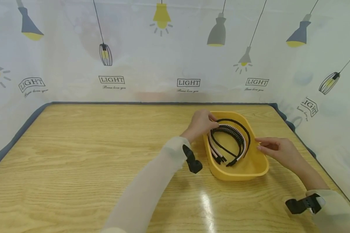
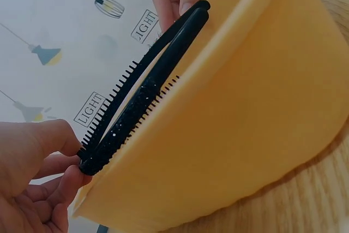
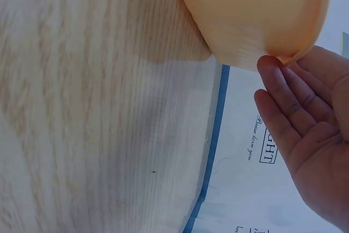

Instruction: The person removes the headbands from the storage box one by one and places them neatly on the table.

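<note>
Several headbands, black and pale pink, lie in a yellow basket [image 1: 237, 177]. My left hand [image 1: 200, 124] is over the basket's far left rim and pinches a black headband [image 1: 234, 121]. In the left wrist view, the thumb and fingers of the left hand [image 2: 41, 173] hold one end of the black headbands [image 2: 136, 107], one glittery and one toothed, above the yellow rim. My right hand [image 1: 283, 152] grips the basket's right rim; in the right wrist view, the fingers of this hand [image 3: 311, 113] lie against the outside of the basket wall [image 3: 251, 15].
The basket stands on a wood-grain table [image 1: 90, 155], right of its middle. Behind the table and at its sides hangs a pale curtain [image 1: 151, 64] printed with lamps, and a dark blue edge runs along the table's border.
</note>
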{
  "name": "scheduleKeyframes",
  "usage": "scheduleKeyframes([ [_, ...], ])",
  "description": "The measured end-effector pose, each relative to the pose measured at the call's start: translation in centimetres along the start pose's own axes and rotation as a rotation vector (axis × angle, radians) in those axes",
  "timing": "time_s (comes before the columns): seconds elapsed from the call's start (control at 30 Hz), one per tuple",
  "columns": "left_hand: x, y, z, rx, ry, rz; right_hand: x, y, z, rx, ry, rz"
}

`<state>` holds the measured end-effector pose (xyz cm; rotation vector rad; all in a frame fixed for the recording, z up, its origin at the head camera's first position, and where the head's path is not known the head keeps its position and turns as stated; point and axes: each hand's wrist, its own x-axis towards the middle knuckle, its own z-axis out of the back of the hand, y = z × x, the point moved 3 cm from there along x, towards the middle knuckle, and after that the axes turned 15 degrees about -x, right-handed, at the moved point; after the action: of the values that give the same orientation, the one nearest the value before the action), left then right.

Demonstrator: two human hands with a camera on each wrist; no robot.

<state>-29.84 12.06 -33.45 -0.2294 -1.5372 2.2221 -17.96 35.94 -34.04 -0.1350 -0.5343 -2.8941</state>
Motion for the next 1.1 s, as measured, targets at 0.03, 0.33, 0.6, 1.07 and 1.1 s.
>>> scheduleKeyframes([
  [0.03,0.1,0.0,0.1,0.0,-0.002,-0.005,0.0,0.0,0.0,0.002,-0.001,0.002],
  [0.33,0.0,-0.1,2.1,0.02,-0.003,-0.041,0.1,0.1,-0.1,0.014,-0.005,0.021],
  [0.6,-0.3,-0.6,4.4,0.03,-0.011,-0.067,0.0,0.0,-0.1,0.009,-0.002,0.013],
  [1.07,-1.4,-0.7,7.7,0.08,-0.018,0.035,0.1,0.0,0.0,0.01,-0.006,0.02],
  [1.1,-1.5,-0.6,8.0,0.089,-0.022,0.032,0.1,0.0,0.0,0.009,-0.005,0.021],
])
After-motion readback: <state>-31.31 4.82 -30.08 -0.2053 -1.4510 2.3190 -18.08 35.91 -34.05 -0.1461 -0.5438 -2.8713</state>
